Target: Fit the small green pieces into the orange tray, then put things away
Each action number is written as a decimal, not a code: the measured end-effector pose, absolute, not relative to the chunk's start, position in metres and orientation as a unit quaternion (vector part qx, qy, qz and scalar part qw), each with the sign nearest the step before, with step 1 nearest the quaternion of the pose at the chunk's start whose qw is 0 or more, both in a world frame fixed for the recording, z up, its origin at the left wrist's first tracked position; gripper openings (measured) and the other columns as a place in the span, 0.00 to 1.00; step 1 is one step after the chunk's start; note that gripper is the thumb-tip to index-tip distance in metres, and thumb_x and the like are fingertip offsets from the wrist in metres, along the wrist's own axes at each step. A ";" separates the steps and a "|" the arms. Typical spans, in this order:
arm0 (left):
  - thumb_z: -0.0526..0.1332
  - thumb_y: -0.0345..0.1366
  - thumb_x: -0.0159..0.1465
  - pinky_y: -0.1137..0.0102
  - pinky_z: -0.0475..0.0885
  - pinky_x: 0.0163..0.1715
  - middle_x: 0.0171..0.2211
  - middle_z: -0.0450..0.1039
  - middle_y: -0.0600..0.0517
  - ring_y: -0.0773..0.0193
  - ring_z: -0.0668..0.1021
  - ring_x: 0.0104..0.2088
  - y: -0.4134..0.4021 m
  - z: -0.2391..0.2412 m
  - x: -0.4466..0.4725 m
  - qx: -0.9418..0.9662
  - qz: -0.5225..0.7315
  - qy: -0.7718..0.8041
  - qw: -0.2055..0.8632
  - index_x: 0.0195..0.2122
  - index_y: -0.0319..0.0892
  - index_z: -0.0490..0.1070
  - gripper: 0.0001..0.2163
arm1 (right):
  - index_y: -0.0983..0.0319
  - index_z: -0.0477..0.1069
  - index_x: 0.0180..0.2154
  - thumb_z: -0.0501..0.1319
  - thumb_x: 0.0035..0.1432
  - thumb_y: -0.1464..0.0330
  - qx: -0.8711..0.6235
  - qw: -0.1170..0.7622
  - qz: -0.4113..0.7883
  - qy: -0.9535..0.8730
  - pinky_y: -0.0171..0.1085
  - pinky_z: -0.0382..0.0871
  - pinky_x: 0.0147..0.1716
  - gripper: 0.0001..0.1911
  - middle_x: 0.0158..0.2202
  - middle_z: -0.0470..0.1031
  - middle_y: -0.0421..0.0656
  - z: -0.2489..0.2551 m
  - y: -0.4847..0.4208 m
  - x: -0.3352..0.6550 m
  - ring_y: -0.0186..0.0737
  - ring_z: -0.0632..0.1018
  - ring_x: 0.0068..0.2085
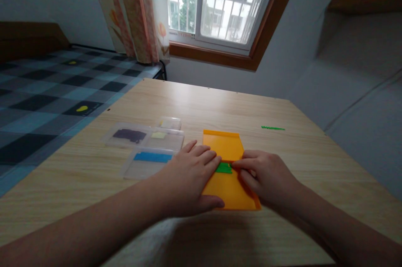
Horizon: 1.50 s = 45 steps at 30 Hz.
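Head view. Thing in hand: a flat orange board point(224, 145), on the table point(229, 107) in front of the person. Surface smooth, one even colour; a raised lip shows along the far edge, and a ridge crosses near the middle. Left side partly covered.

On the board, just on the near side of the ridge: a green piece point(223, 168), bright, flat, roughly oblong, wider than deep. Its left end meets the left hand; fine surface detail is too small to read.

Left hand point(192, 179): laid palm down over the board's left part, fingers extended and slightly spread, thumb out along the near part; grasping nothing.

Right hand point(266, 177): at the board's right edge, fingers bent, tips drawn close together at the green piece's right end. Cannot tell whether anything is pinched between them.

Farther right on the table: a thin green strip point(273, 128), one side toothed.
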<state>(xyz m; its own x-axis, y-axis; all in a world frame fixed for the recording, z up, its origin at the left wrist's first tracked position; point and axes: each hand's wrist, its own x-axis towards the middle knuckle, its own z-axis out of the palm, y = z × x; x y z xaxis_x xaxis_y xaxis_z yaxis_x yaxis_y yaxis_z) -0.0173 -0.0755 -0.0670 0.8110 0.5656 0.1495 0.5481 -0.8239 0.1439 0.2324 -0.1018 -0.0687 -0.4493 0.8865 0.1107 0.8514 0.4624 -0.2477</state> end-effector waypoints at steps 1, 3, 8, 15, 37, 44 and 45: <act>0.65 0.62 0.62 0.43 0.58 0.65 0.58 0.75 0.40 0.40 0.73 0.59 -0.075 -0.066 -0.017 0.950 0.091 0.293 0.049 0.62 0.39 0.70 0.37 | 0.55 0.84 0.41 0.59 0.61 0.74 -0.512 0.113 0.079 -0.848 0.35 0.67 0.36 0.15 0.34 0.80 0.41 -0.069 -0.102 0.232 0.38 0.79 0.36; 0.64 0.62 0.62 0.43 0.57 0.66 0.58 0.74 0.40 0.40 0.73 0.59 -0.075 -0.066 -0.017 0.950 0.088 0.294 0.052 0.62 0.38 0.70 0.36 | 0.55 0.84 0.42 0.59 0.61 0.73 -0.510 0.115 0.083 -0.849 0.36 0.68 0.36 0.15 0.34 0.80 0.41 -0.069 -0.102 0.232 0.38 0.79 0.36; 0.65 0.62 0.62 0.43 0.58 0.65 0.57 0.75 0.40 0.41 0.74 0.58 -0.075 -0.067 -0.018 0.950 0.095 0.292 0.050 0.61 0.39 0.71 0.36 | 0.56 0.84 0.42 0.58 0.63 0.73 -0.505 0.133 0.086 -0.848 0.36 0.69 0.39 0.15 0.36 0.81 0.41 -0.069 -0.102 0.232 0.39 0.80 0.37; 0.64 0.60 0.64 0.43 0.58 0.66 0.58 0.74 0.40 0.41 0.73 0.59 -0.076 -0.066 -0.018 0.950 0.099 0.292 0.052 0.63 0.39 0.70 0.35 | 0.57 0.84 0.40 0.59 0.60 0.74 -0.514 0.128 0.081 -0.844 0.36 0.69 0.37 0.15 0.35 0.81 0.41 -0.069 -0.101 0.233 0.38 0.80 0.36; 0.55 0.62 0.69 0.36 0.51 0.67 0.62 0.69 0.41 0.40 0.70 0.63 -0.075 -0.073 -0.009 0.968 0.083 0.227 0.062 0.64 0.50 0.71 0.30 | 0.58 0.84 0.37 0.59 0.61 0.74 -0.523 0.098 0.094 -0.842 0.36 0.66 0.37 0.14 0.35 0.80 0.42 -0.069 -0.097 0.228 0.39 0.79 0.37; 0.53 0.63 0.70 0.35 0.50 0.68 0.63 0.69 0.40 0.40 0.69 0.64 -0.076 -0.072 -0.009 0.969 0.072 0.228 0.060 0.65 0.50 0.70 0.31 | 0.58 0.84 0.37 0.59 0.62 0.73 -0.518 0.105 0.087 -0.844 0.37 0.66 0.37 0.13 0.34 0.80 0.42 -0.071 -0.096 0.229 0.40 0.79 0.38; 0.53 0.63 0.70 0.35 0.50 0.68 0.63 0.68 0.41 0.40 0.69 0.64 -0.077 -0.072 -0.009 0.969 0.072 0.228 0.061 0.65 0.50 0.69 0.31 | 0.58 0.84 0.37 0.59 0.62 0.73 -0.518 0.105 0.087 -0.845 0.37 0.66 0.38 0.13 0.34 0.80 0.42 -0.072 -0.096 0.230 0.40 0.79 0.38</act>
